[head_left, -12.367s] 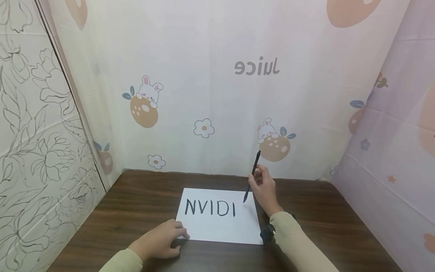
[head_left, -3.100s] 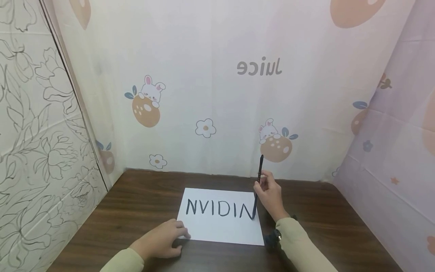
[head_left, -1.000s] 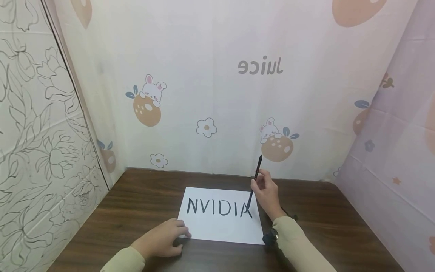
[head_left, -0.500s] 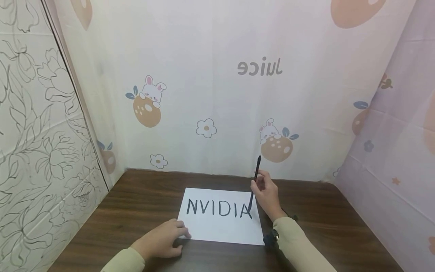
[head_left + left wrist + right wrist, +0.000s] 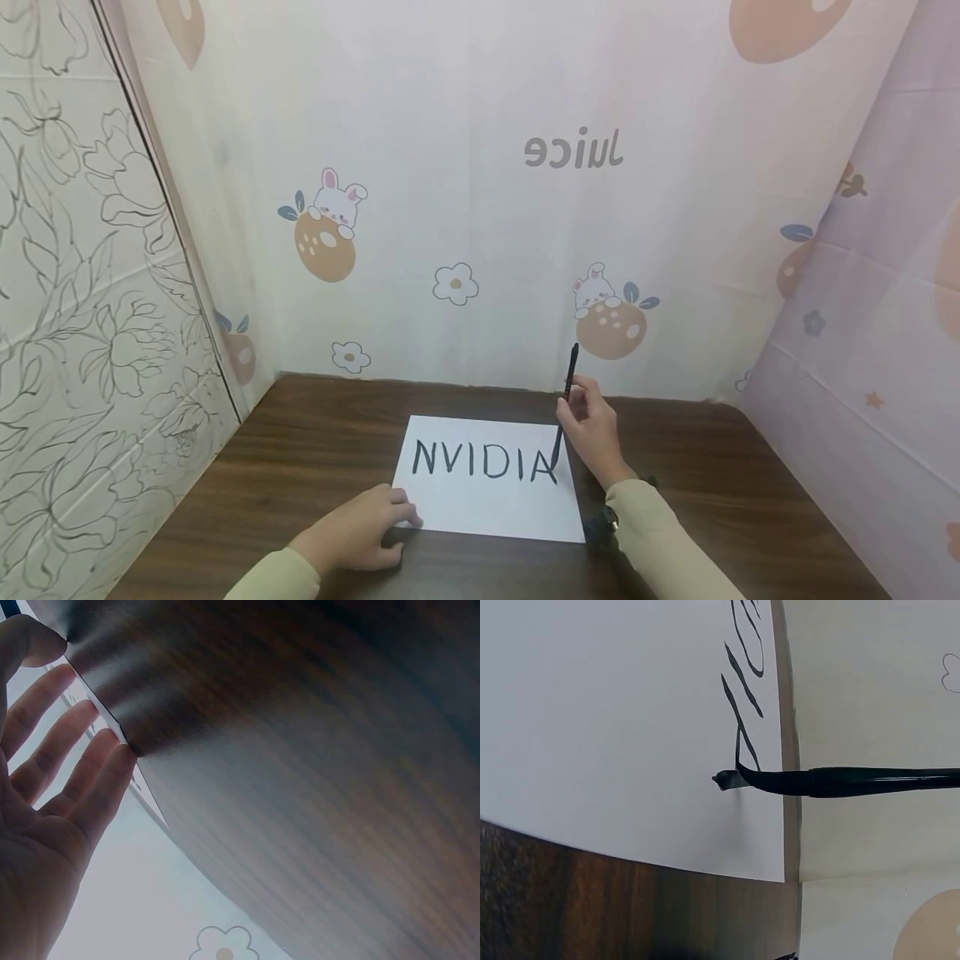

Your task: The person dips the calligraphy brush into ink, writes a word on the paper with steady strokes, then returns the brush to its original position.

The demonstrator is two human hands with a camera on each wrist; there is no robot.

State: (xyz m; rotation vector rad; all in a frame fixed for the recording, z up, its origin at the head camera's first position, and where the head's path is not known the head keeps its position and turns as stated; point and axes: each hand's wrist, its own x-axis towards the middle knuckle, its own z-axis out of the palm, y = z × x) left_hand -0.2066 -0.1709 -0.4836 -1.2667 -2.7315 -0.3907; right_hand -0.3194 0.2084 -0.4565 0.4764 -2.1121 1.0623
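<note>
My right hand (image 5: 592,429) pinches a slim black brush pen (image 5: 568,375), held steeply over a white sheet of paper (image 5: 487,508). Its soft, bent tip (image 5: 750,778) touches the sheet at the right leg of the last letter. Black lettering (image 5: 483,460) across the upper half of the sheet reads NVIDIA. At the lower left corner of the paper, my left hand (image 5: 358,529) rests with its fingertips on the edge and its thumb on the table. The left wrist view shows the spread fingers (image 5: 101,787) of that hand along the paper's edge.
The dark wood-grain table (image 5: 315,450) extends around the sheet. A pale printed curtain (image 5: 465,208) stands close behind it, with other cloth panels at both sides. A dark device (image 5: 603,525) sits on my right wrist beside the sheet's lower right corner.
Since the earliest frame, the final A has been added after NVIDI. Over the last second, the pen tip has shifted slightly right across the A. My left hand stays in place.
</note>
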